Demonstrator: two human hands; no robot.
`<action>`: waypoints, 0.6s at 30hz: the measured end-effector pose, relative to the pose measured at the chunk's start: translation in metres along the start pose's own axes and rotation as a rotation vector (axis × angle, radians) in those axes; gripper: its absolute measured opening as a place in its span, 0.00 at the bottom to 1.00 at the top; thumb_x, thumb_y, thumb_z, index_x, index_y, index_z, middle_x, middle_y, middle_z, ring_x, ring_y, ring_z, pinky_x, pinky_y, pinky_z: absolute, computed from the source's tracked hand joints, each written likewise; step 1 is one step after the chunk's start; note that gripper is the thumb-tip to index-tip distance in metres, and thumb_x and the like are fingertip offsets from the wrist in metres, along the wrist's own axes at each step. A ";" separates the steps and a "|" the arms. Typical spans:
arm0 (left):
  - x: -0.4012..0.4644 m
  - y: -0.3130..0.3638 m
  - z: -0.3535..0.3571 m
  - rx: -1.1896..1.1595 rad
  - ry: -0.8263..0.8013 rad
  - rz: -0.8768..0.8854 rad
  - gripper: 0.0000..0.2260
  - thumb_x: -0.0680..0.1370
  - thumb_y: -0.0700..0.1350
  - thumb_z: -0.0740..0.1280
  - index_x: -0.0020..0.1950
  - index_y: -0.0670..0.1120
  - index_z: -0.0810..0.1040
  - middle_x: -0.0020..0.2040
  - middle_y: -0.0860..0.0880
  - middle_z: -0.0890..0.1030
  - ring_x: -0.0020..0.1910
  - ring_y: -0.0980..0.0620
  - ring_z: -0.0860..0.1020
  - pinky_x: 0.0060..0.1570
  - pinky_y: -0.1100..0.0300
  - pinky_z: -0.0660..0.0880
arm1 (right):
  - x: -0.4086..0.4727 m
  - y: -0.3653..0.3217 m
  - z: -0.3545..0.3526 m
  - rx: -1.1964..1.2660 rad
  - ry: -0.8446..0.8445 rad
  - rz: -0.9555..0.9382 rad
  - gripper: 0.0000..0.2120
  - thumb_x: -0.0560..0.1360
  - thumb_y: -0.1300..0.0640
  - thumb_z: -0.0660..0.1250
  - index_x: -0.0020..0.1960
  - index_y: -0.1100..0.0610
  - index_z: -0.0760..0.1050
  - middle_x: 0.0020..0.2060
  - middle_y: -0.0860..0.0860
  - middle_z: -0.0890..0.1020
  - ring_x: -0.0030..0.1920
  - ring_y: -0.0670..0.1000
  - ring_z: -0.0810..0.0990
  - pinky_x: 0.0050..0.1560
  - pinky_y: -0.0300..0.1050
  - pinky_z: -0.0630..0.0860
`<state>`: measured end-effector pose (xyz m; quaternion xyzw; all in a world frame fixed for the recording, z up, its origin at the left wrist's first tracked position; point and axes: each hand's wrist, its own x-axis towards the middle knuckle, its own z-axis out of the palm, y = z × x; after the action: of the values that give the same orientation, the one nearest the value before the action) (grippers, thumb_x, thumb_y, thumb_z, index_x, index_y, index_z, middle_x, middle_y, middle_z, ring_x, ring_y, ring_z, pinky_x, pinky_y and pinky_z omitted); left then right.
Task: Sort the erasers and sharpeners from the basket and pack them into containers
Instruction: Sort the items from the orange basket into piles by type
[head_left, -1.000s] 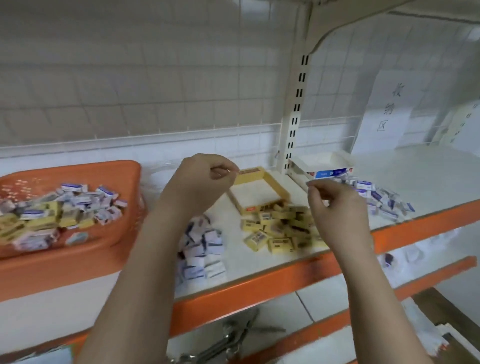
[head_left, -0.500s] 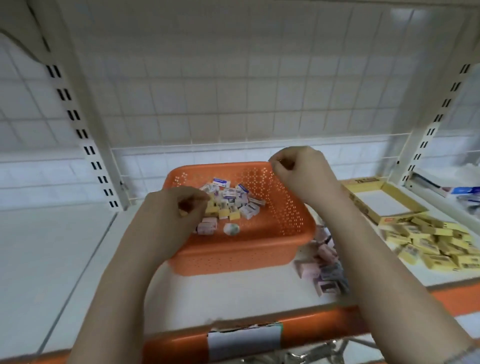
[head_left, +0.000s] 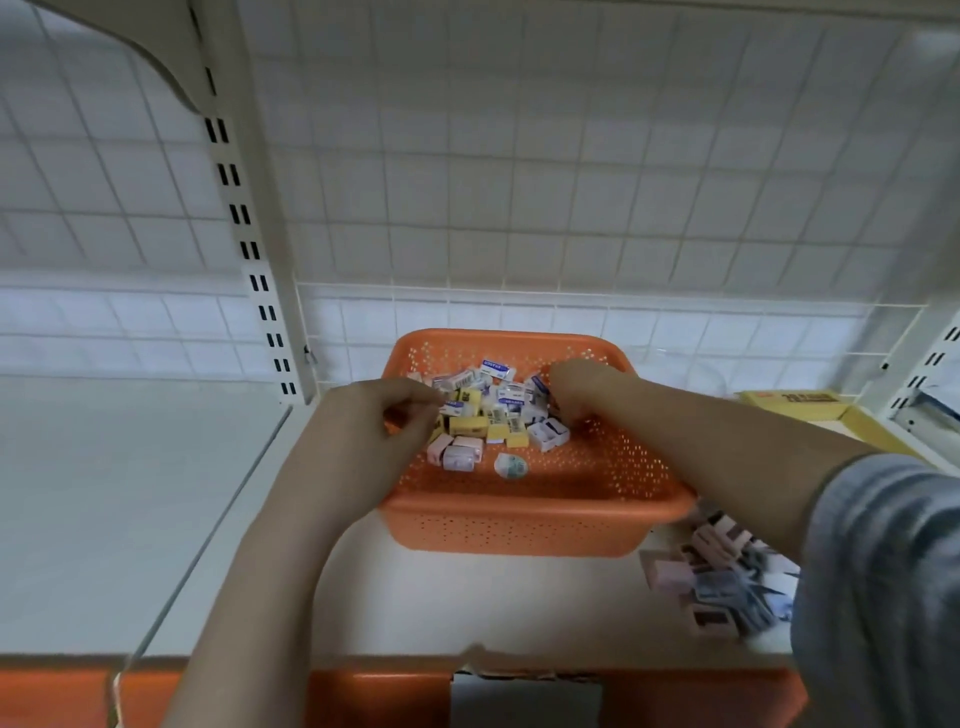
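Observation:
An orange perforated basket (head_left: 535, 519) stands on the white shelf and holds a heap of small boxed erasers (head_left: 493, 415), white-blue, yellow and pink. One round white piece (head_left: 511, 465) lies apart in front of the heap. My left hand (head_left: 374, 436) reaches over the basket's left rim, its curled fingers at the heap's left edge. Coming from the right, my right hand (head_left: 576, 389) has its fingers bent down into the heap's right side. The fingertips of both hands are hidden, so any hold is unclear.
A loose pile of pink and grey erasers (head_left: 722, 587) lies on the shelf right of the basket. Behind it at far right stands a yellow cardboard box (head_left: 810, 410). A slotted upright (head_left: 249, 249) rises at left. The shelf's orange front edge (head_left: 363, 696) carries a white label (head_left: 524, 701).
The view has swung left from the sorted piles to the basket. Both hands have dropped from above the basket into the eraser heap.

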<state>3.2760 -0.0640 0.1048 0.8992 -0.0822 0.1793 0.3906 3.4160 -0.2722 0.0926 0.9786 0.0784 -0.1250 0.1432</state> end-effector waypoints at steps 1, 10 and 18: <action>0.001 -0.002 0.001 0.000 0.003 -0.001 0.07 0.76 0.43 0.66 0.47 0.53 0.82 0.37 0.62 0.79 0.43 0.69 0.75 0.37 0.79 0.67 | 0.002 0.000 0.001 -0.006 -0.004 -0.001 0.21 0.72 0.60 0.70 0.63 0.64 0.72 0.60 0.58 0.77 0.59 0.57 0.76 0.57 0.46 0.73; 0.030 -0.006 0.011 0.106 -0.083 0.076 0.07 0.77 0.44 0.65 0.50 0.52 0.82 0.41 0.58 0.81 0.41 0.63 0.77 0.37 0.76 0.69 | -0.034 0.017 -0.028 0.346 0.385 0.037 0.16 0.76 0.53 0.65 0.33 0.59 0.69 0.30 0.52 0.72 0.33 0.51 0.72 0.38 0.44 0.71; 0.109 -0.005 0.056 0.619 -0.643 0.266 0.13 0.75 0.50 0.69 0.58 0.48 0.79 0.54 0.53 0.80 0.49 0.56 0.76 0.51 0.61 0.73 | -0.127 0.026 -0.008 1.005 0.732 0.048 0.06 0.70 0.58 0.72 0.38 0.50 0.77 0.35 0.45 0.81 0.36 0.42 0.78 0.33 0.27 0.69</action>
<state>3.3923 -0.1025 0.1078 0.9650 -0.2563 -0.0441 0.0323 3.3010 -0.3092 0.1412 0.9073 0.0321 0.2001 -0.3683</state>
